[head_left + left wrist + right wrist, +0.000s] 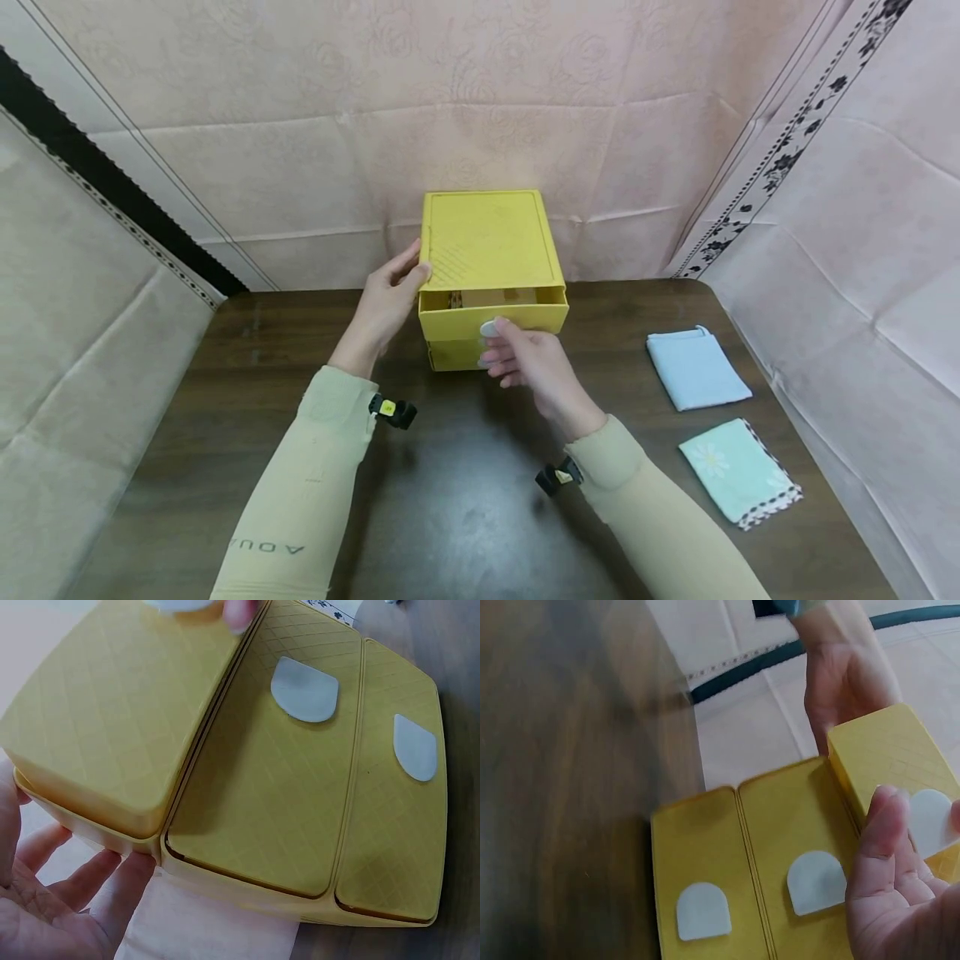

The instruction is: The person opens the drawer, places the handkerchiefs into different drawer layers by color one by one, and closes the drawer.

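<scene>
A yellow three-drawer box (487, 237) is standing at the far side of the table (465, 508), close to the hanging cloth (465, 117). Its top drawer (453, 321) is projecting partway; the lower drawers (259, 780) are sitting closed. The right hand (540, 371) is pinching the top drawer's white pull tab (930, 825) between thumb and curled fingers. The left hand (384, 302) is bracing the box's left side, fingers extended and spread, thumb resting at the top edge.

Assessment: good practice would be keeping the pull straight and level, the left hand countering any sliding of the box. A sideways tug would be risking a jam; overdrawing would be inviting the drawer to drop. Pale contents (498, 297) are showing inside, not identifiable.

Surface and room: the dark wood-grain table is reflecting light. On its right, a folded light-blue cloth (697, 368) is lying beyond a folded mint-green cloth (738, 468) with a checked edging. A black floral border (780, 162) is running down the right-hand drapery, a dark strip (112, 183) down the left.
</scene>
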Action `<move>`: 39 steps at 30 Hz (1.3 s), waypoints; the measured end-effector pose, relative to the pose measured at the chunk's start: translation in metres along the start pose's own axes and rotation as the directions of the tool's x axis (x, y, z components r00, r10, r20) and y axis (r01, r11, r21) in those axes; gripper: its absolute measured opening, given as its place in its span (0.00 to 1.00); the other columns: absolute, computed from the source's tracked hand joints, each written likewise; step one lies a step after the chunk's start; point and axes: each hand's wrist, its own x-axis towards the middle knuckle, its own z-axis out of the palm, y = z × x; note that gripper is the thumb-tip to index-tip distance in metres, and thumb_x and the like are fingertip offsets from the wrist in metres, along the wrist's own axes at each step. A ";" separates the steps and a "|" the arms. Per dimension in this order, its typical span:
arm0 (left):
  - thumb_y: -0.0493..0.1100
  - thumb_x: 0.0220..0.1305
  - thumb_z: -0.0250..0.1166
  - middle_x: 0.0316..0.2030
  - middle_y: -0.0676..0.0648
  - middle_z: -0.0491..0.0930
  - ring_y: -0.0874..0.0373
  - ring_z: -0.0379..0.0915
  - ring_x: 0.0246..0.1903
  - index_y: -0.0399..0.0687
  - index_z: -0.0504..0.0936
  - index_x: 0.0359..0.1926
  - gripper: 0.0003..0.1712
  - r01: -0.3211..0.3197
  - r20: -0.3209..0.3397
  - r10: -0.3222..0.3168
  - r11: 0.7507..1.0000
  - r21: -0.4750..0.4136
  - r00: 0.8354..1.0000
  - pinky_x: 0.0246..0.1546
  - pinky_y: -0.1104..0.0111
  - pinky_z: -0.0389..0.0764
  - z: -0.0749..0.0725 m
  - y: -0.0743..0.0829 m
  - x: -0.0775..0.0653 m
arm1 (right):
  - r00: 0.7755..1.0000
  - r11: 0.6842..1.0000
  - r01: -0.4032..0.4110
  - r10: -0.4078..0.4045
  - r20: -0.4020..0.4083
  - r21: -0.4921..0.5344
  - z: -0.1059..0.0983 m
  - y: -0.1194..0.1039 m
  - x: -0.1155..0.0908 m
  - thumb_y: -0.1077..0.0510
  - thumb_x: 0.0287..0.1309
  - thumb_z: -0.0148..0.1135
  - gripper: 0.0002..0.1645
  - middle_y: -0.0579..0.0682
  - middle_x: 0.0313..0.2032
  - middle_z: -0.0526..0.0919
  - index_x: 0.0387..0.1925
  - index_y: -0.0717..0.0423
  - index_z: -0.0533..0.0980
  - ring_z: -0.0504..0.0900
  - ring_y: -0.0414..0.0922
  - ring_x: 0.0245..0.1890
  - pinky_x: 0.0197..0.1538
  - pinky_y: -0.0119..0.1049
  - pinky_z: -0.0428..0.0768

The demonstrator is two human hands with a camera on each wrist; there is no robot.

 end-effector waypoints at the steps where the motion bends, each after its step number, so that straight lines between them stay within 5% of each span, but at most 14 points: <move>1: 0.61 0.65 0.60 0.65 0.58 0.67 0.61 0.64 0.61 0.77 0.65 0.68 0.31 -0.003 0.002 0.003 1.000 -0.007 1.000 0.59 0.59 0.70 0.000 0.000 0.000 | 1.000 1.000 0.002 -0.002 -0.005 -0.002 0.000 -0.001 0.003 0.32 0.56 0.62 0.38 0.58 0.34 0.86 0.43 0.66 0.82 0.84 0.56 0.33 0.30 0.38 0.81; 17: 0.61 0.65 0.61 0.65 0.58 0.67 0.62 0.64 0.62 0.75 0.65 0.68 0.31 -0.033 0.003 0.033 0.999 -0.020 0.999 0.59 0.61 0.70 -0.002 -0.001 0.000 | 1.000 1.000 -0.018 0.018 -0.010 -0.014 0.001 -0.016 0.024 0.33 0.59 0.60 0.37 0.58 0.37 0.85 0.44 0.65 0.81 0.83 0.51 0.32 0.38 0.47 0.83; 26: 0.61 0.65 0.61 0.64 0.58 0.68 0.62 0.64 0.61 0.75 0.66 0.68 0.31 -0.026 -0.002 0.026 1.000 -0.016 1.000 0.59 0.61 0.71 -0.002 -0.001 0.000 | 0.999 0.999 -0.042 0.042 0.021 0.004 0.001 -0.004 0.018 0.31 0.57 0.60 0.39 0.58 0.39 0.84 0.48 0.63 0.80 0.81 0.60 0.39 0.31 0.38 0.81; 39: 0.59 0.66 0.61 0.64 0.58 0.69 0.61 0.66 0.60 0.74 0.66 0.68 0.30 -0.030 -0.007 0.030 0.999 -0.029 1.000 0.59 0.62 0.70 -0.001 -0.003 0.001 | 0.991 0.991 -0.133 0.133 0.005 -0.018 -0.009 0.023 0.021 0.30 0.56 0.61 0.41 0.60 0.39 0.84 0.50 0.64 0.79 0.82 0.47 0.30 0.32 0.36 0.81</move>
